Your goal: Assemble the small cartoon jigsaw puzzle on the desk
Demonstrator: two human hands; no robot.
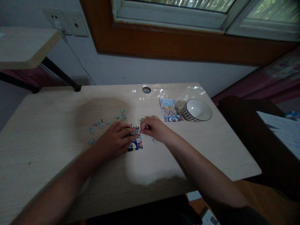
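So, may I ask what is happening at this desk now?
A person's left hand is spread over a partly joined jigsaw puzzle, while the right hand pinches at the puzzle's upper right edge; whether it holds a piece is too small to see. Loose puzzle pieces lie on the desk, mostly beyond the puzzle and to its left. A Bluey picture sheet lies beside a white bowl.

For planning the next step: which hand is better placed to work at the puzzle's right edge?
Probably the right hand: its bent fingers are beside that edge, while the left hand lies over part of the puzzle.
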